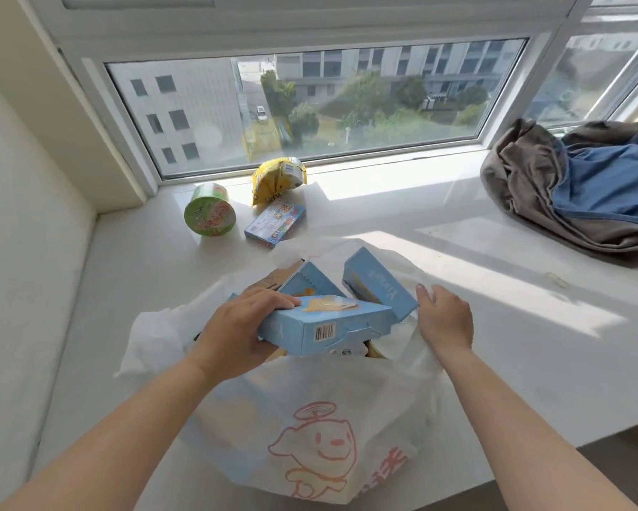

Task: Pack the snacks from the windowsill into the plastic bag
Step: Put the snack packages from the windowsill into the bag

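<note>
Over the windowsill [420,230], left hand [232,326] grips blue box [328,322] lengthwise left-right; right hand [444,319] pinches plastic bag [310,437].

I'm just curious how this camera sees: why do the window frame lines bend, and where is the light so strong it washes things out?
Head view: the wide-angle lens bows the window frame. Sunlight through the glass throws bright bands across the windowsill, and the plastic bag glares near the right hand. The left hand and its blue box stay sharp.
</note>
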A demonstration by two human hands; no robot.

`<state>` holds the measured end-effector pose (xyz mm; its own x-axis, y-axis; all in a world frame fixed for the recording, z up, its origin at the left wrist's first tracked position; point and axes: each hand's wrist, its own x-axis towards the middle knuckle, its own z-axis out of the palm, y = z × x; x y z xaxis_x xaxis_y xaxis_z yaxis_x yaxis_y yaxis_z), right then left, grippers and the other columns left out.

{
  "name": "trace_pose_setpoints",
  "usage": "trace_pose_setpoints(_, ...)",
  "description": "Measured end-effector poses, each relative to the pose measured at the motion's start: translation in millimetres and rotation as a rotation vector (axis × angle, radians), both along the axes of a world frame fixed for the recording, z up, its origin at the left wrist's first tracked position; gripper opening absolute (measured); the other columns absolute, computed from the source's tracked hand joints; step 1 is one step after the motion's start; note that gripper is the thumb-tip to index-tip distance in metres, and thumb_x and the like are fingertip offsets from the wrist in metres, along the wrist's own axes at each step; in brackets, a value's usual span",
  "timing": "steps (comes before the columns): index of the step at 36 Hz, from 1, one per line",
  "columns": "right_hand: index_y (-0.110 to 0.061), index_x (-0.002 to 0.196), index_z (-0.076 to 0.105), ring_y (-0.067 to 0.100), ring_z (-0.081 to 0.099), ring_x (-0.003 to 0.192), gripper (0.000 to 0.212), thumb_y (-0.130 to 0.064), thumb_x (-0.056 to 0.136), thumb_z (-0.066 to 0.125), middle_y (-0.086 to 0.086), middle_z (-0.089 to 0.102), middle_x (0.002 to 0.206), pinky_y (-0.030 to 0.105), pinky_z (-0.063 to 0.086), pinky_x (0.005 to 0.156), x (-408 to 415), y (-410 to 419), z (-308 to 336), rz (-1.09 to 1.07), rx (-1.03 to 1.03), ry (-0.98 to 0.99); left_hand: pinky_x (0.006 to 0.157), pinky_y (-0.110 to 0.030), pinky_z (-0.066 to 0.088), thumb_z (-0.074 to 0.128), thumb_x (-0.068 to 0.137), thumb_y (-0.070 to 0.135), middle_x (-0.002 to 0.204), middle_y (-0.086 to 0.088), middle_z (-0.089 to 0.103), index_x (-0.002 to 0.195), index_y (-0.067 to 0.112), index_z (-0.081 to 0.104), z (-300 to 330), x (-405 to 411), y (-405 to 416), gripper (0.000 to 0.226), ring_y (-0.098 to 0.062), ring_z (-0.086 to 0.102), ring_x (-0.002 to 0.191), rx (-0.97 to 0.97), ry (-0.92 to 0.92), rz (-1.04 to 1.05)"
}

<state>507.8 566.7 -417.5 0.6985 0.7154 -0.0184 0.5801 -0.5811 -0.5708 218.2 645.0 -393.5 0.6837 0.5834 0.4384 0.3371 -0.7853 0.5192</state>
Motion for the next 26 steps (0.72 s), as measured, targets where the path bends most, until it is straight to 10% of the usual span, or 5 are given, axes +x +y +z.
trace_pose_setpoints(12,-0.017,0.059,0.027,0.016,0.027,0.054,0.043,-0.025,0.093,0.052,0.0,0.028,0.057,0.032,0.02,0.053,0,-16,29,0.158,0.005,0.271,0.089,-0.042,0.052,0.084,0.058,0.004,0.108,0.004,0.068,0.105,0.025,0.064,-30,62,14,0.055,-0.025,0.058,0.11,0.297,0.234,-0.131)
trace_pose_setpoints(19,-0.016,0.06,0.027,0.013,0.028,0.053,0.042,-0.022,0.093,0.053,-0.002,0.028,0.058,0.029,0.02,0.051,-13,-16,30,0.286,-0.051,0.231,0.117,-0.039,0.017,0.047,0.087,0.062,0.154,0.011,0.022,0.144,0.041,0.029,-33,77,0,0.064,-0.013,0.008,0.144,-0.224,0.874,-0.292)
trace_pose_setpoints(23,-0.014,0.064,0.033,0.014,0.029,0.056,0.036,-0.024,0.092,0.055,0.001,0.03,0.06,0.03,0.022,0.054,-6,-19,32,0.291,-0.061,0.262,0.105,-0.035,0.037,0.039,0.092,0.061,0.136,0.013,0.052,0.127,0.038,0.055,-8,82,2,0.045,-0.01,0.044,0.128,-0.496,0.762,-0.201)
trace_pose_setpoints(26,-0.014,0.064,0.035,0.015,0.03,0.056,0.036,-0.025,0.091,0.056,0.001,0.031,0.06,0.031,0.022,0.054,-2,-21,34,0.298,-0.081,0.261,0.071,-0.032,0.05,0.051,0.093,0.041,0.102,0.012,0.064,0.103,0.03,0.065,14,93,4,0.021,-0.012,0.063,0.091,-0.128,0.406,-0.006)
